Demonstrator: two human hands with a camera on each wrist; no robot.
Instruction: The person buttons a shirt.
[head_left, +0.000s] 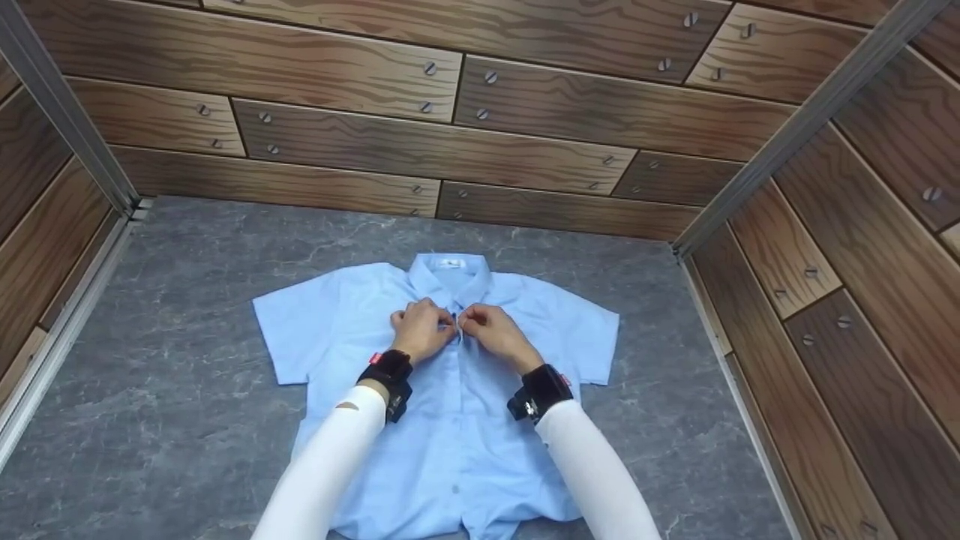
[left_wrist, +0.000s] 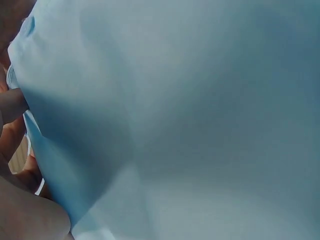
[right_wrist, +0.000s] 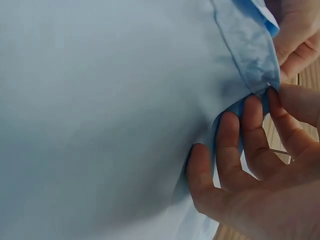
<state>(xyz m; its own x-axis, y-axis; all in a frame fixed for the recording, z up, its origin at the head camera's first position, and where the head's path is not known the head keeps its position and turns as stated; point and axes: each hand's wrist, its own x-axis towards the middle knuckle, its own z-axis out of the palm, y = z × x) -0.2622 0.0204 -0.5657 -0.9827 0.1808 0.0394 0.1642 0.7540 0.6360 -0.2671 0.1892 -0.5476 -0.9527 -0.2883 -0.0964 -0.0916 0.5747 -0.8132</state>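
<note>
A light blue short-sleeved shirt (head_left: pixel 427 442) lies front up and spread out, its collar (head_left: pixel 472 283) at the far end. Just below the collar, my left hand (head_left: pixel 424 328) and right hand (head_left: pixel 496 331) meet at the front opening. The left one pinches the shirt's edge; a small blue button (left_wrist: pixel 30 26) shows near it in the left wrist view. Seen from the right wrist, my right hand (right_wrist: pixel 255 180) has thumb and forefinger pinching the stitched placket (right_wrist: pixel 250 55), with the other fingers curled along the cloth edge. Fabric fills most of both wrist views.
The shirt lies on a grey marbled surface (head_left: pixel 172 322). Wood-patterned panels (head_left: pixel 360 146) stand behind it and at both sides, joined by metal corner posts (head_left: pixel 802 124). Lower down the front, another button (head_left: pixel 455 489) is visible. The hem is bunched near the bottom edge.
</note>
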